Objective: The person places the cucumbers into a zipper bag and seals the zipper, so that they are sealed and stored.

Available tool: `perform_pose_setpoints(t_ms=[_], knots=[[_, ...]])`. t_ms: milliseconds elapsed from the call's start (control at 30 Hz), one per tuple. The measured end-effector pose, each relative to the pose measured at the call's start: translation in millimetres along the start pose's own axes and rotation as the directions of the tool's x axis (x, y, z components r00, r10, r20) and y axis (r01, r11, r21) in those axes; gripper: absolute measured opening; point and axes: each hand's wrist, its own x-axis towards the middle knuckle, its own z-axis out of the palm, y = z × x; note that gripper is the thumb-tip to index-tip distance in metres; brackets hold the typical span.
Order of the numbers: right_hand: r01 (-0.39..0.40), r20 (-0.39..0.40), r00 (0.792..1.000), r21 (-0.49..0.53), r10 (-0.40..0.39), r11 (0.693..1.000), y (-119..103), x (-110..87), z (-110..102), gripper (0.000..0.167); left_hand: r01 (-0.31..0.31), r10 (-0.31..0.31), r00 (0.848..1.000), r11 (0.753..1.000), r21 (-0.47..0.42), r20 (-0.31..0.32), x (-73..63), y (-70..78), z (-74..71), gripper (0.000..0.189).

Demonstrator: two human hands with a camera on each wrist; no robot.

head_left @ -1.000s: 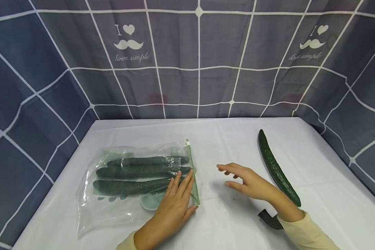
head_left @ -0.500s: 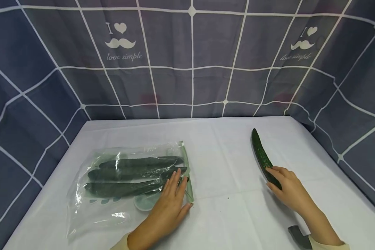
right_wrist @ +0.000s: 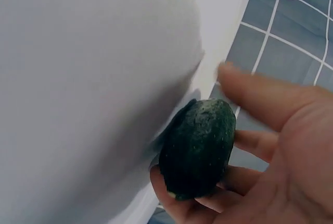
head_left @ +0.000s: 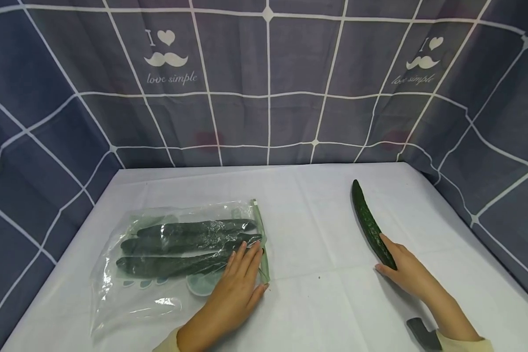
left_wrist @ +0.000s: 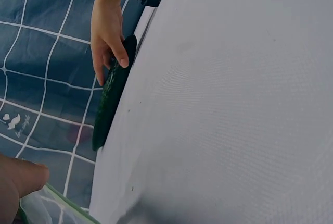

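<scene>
My left hand [head_left: 235,288] lies with straight fingers on the right end of a clear zip bag [head_left: 136,298], near its green zip edge. Inside the bag are three dark green cucumbers [head_left: 171,266], side by side. On the right, another cucumber [head_left: 365,215] slants across the white cloth, outside the bag. My right hand [head_left: 409,274] has its fingers curled round the near end of this cucumber. In the right wrist view the fingers [right_wrist: 242,179] bend about the cucumber's blunt end [right_wrist: 197,151], while the thumb [right_wrist: 260,91] is apart from it.
A white cloth covers the table [head_left: 308,313]. Dark grey-blue curtains with white lines [head_left: 246,117] stand along the back and both sides. A dark band [head_left: 422,333] sits at my right wrist.
My right hand has moved right from beside the bag to the loose cucumber and taken its near end. My left hand stays on the bag; the head view has shifted slightly.
</scene>
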Motion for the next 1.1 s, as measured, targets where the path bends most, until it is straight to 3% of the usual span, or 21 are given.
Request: perform_pose_setpoints(t_ms=[300,700,1100], knots=[[0.1,-0.151,0.984,0.011,-0.098,0.995,0,0.6,4,0.063,-0.01,0.011,1.0,1.0,0.018,-0.024,1.7,-1.7,1.0,0.057],[0.169,-0.298,0.945,0.081,-0.138,0.982,-1,-4.6,2,0.055,0.035,-0.035,0.999,0.999,-0.005,-0.001,1.9,1.0,-2.0,0.049],[0.237,-0.259,0.946,0.14,-0.196,0.961,-14,-23.3,-5,0.058,0.031,-0.032,0.999,0.999,-0.03,-0.036,1.4,-0.2,-3.0,0.054]])
